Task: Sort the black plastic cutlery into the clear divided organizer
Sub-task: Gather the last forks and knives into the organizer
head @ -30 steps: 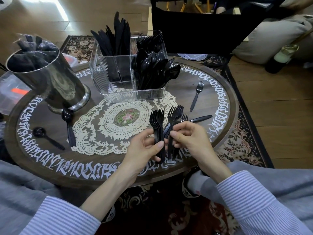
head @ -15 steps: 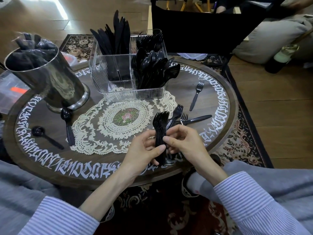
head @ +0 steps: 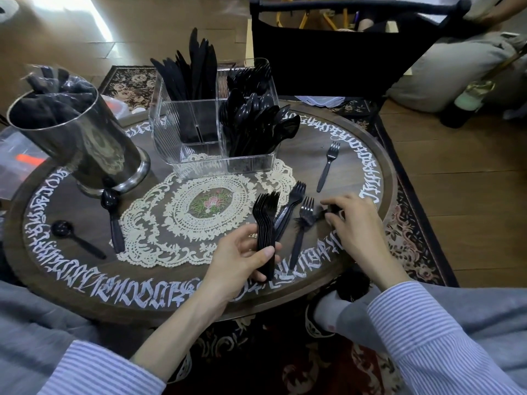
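Observation:
My left hand [head: 239,259] grips a stack of several black forks [head: 265,220] upright over the table's near edge. My right hand [head: 352,223] has reached right, and its fingertips pinch the handle of a blurred black fork [head: 309,218] low on the table. More loose forks [head: 291,208] lie between my hands, and a single fork [head: 328,166] lies farther right. The clear divided organizer [head: 199,161] stands behind the lace doily [head: 176,220]. It holds knives [head: 194,72] at the left, spoons [head: 256,121] at the right and forks [head: 248,76] at the back.
A tilted metal cup [head: 85,149] with bagged black cutlery stands at the left of the round wooden table [head: 142,297]. Two black spoons [head: 112,220] [head: 75,238] lie near it. A black chair [head: 328,52] stands behind the table.
My right hand has left the fork stack and moved right to a fork on the table. My left hand keeps the stack alone.

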